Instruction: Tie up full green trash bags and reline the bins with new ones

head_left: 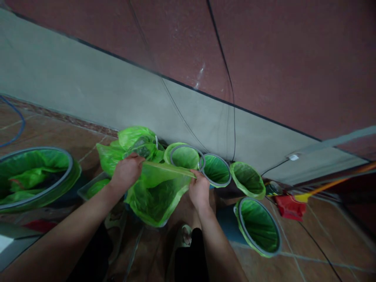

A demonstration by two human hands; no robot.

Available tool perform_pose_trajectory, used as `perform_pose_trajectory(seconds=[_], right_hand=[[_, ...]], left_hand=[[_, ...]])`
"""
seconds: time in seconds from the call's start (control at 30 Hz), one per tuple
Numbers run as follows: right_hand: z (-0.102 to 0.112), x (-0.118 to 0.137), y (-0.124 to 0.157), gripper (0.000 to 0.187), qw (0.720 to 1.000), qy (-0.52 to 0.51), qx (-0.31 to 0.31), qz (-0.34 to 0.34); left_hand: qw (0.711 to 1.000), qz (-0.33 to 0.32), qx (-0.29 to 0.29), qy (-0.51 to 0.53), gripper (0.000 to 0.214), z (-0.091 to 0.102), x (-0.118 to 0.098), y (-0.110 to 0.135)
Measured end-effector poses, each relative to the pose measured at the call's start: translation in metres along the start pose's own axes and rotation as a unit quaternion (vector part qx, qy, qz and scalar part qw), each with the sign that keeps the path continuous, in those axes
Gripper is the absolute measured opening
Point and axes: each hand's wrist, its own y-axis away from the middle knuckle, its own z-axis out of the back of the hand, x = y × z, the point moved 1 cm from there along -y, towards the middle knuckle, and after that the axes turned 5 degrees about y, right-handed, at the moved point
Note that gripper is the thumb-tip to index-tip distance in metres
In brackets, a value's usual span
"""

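Observation:
A translucent green trash bag (158,196) hangs open between my hands, its far edge stretched taut. My left hand (129,171) is closed on the left end of that edge. My right hand (200,190) grips the right end. The bag's lower part drapes around a bin just in front of my feet, mostly hidden beneath the plastic. Behind the bag stand a lined bin with a loose grey ring (175,145) lying over it, and another lined bin (216,169) with its grey ring in place.
Knotted full green bags (136,137) lean on the wall. A large lined bin (70,166) stands at left. To the right are a lined bin (248,178), a tilted-looking blue bin (229,223) and a red dustpan (289,206). A black cable (319,248) crosses the tiles.

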Motion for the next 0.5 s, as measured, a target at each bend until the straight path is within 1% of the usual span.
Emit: perform_pose_trajectory(seconds=[0.1,0.33,0.5], right_hand=[[0.006,-0.01,-0.003,0.045,0.999,-0.019,-0.004,-0.033],[0.024,-0.03,-0.008,0.043,0.997,-0.032,-0.046,-0.061],[0.035,-0.051,-0.013,0.044,0.994,-0.039,-0.067,-0.08]], left_hand=[[0.999,0.036,-0.004,-0.024,0.041,0.007,0.006,0.0],[0.994,0.095,-0.056,-0.019,0.043,0.015,0.03,-0.003],[0.986,0.143,-0.081,-0.02,0.044,0.028,0.042,-0.003]])
